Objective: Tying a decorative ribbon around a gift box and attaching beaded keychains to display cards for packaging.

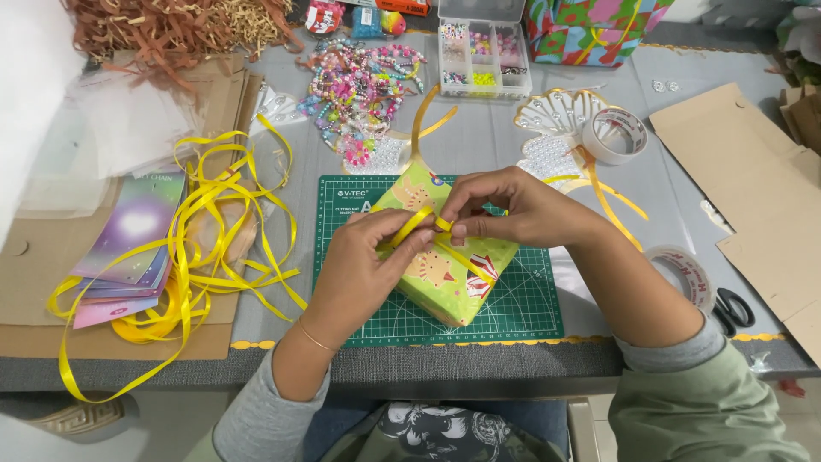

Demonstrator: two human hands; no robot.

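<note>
Left hand: your left hand (363, 265) pinches the yellow ribbon (419, 224) between thumb and fingers, on top of the gift box (445, 257).
Right hand: your right hand (513, 210) pinches the same ribbon at the crossing, fingertips pressed down on the box.
Box: it lies tilted on the green cutting mat (530, 299), at the middle of the table.
Risk, knot: if one pinch loosens, I think the crossing can slip and become slack.
Risk, paper: a hard pull may crease or tear the wrapping.
Risk, tail: the loose ribbon pile (197, 257) to your left is well apart, but the long end toward the tape roll (617, 134) may catch it.
</note>
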